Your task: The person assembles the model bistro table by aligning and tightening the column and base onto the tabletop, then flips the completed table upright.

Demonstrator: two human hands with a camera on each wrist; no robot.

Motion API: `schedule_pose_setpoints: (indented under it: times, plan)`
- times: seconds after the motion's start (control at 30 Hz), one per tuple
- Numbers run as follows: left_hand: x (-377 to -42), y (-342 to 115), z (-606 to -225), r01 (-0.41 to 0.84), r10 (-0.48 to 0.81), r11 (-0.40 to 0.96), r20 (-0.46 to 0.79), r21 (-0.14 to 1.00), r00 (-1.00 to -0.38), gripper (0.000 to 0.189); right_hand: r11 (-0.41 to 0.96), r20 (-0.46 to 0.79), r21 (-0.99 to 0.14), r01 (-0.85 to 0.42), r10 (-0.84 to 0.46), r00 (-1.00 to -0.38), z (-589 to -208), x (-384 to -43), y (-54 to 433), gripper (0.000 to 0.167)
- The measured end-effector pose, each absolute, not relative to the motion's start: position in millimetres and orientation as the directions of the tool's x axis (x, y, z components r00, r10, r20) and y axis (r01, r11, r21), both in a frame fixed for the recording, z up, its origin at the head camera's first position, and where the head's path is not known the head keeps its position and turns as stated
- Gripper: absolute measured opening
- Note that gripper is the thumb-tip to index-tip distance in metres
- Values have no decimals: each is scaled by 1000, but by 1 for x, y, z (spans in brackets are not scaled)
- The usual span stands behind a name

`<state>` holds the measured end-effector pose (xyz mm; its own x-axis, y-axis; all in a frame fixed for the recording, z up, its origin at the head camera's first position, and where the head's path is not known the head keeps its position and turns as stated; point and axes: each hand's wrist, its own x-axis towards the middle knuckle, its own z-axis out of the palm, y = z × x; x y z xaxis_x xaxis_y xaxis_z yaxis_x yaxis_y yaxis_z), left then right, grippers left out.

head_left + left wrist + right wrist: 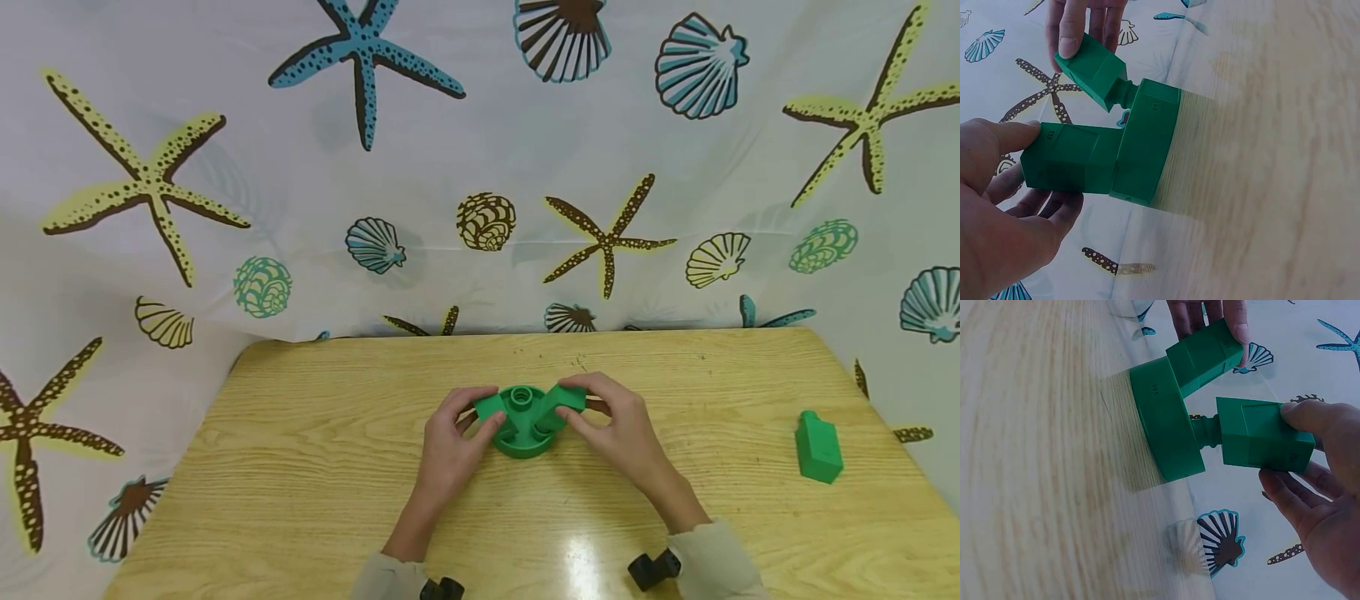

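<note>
A round green base (522,450) lies on the table between both hands, a hollow round socket facing up at its far side. My left hand (453,450) grips a green angular block (1066,159) by its upper end; the block stands in the base, its lower end hidden. My right hand (622,433) pinches a second green block (1266,434) between thumb and fingers. Between that block and the base a ridged neck (1207,430) shows in the right wrist view, and the block leans outward. How deep the neck sits in the base I cannot tell.
A third green block (819,450) with a short peg lies on the wooden table (315,467) at the right. Behind the table hangs a white cloth (420,167) printed with starfish and shells. Each cuff carries a small black device (654,570).
</note>
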<state>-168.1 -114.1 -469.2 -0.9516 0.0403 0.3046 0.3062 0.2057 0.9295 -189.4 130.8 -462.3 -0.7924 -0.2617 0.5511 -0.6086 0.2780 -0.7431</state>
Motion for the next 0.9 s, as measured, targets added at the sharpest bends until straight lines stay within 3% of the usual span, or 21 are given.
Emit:
schedule_pose_setpoints:
  times: [0.9]
  plan:
    - [-167, -113, -468, 297, 32, 209, 297, 932, -954, 33, 371, 549, -665, -648, -347, -761, -464, -187, 123, 32]
